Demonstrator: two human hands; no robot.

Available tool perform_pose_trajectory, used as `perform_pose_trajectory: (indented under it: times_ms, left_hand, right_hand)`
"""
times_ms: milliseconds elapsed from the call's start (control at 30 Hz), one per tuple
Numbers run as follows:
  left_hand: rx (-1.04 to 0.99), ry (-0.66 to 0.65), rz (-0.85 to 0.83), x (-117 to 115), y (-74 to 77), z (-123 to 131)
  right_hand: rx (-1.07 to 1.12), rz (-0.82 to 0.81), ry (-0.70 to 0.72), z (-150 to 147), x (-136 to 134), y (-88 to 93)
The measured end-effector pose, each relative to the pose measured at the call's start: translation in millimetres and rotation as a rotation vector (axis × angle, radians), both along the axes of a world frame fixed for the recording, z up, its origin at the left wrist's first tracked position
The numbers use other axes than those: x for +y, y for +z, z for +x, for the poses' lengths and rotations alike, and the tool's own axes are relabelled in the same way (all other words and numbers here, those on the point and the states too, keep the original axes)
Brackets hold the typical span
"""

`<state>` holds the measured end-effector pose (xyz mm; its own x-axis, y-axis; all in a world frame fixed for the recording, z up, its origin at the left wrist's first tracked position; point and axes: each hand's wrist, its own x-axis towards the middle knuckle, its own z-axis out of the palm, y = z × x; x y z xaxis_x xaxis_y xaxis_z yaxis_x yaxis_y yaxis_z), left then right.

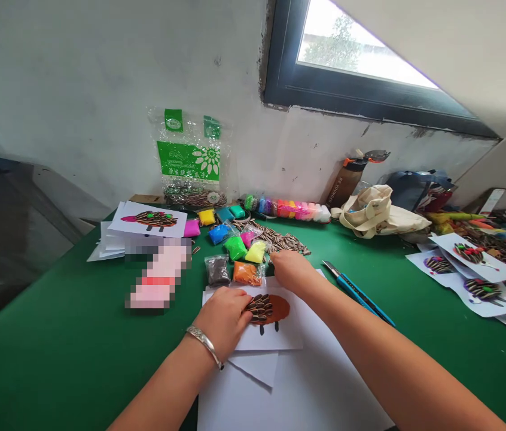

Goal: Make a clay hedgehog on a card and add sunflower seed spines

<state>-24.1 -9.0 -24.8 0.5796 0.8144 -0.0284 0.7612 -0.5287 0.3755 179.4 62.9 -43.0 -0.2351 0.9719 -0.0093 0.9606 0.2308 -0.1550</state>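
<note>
A white card (248,341) lies in front of me, bearing a brown-orange oval of clay (281,309) with two dark legs. Rows of striped sunflower seeds (261,307) cover the oval's left part. My left hand (223,317), a silver bracelet at its wrist, rests on the card's left side, fingers stretched out and the tips by the seeds. Beyond the card, my right hand (289,269) is at the near edge of a loose pile of sunflower seeds (286,237). Its fingers are curled together; whatever they pinch is hidden.
Around the seeds lie small clay packets, including orange (247,273), black (218,270) and green (235,247). A blue utility knife (360,293) with its blade showing lies right. Decorated cards (481,293) are at far right, more (118,224) at left. A seed bag (189,161) leans on the wall.
</note>
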Motion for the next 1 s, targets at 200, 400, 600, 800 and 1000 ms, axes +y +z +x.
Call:
perform_pose_trajectory:
  times_ms: [200,400,600,800,1000]
  left_hand:
    - [-0.015,0.007,-0.029,2,-2.8,-1]
    - [-0.002,0.003,-0.017,4,-4.8,-1]
    - [-0.074,0.038,-0.114,8,-1.6,-7]
    - [-0.108,0.050,-0.132,10,-3.1,-12]
    - [-0.068,0.040,-0.069,7,-3.9,-6]
  right_hand:
    - [0.058,0.086,-0.050,6,-27,10.7]
    - [0.353,0.163,-0.074,22,-86,15.7]
    - [0.640,0.049,-0.218,31,-104,-7.8]
    - [0.624,0.023,-0.175,25,-103,-8.8]
    - [0.588,0.022,-0.162,23,-105,-5.0]
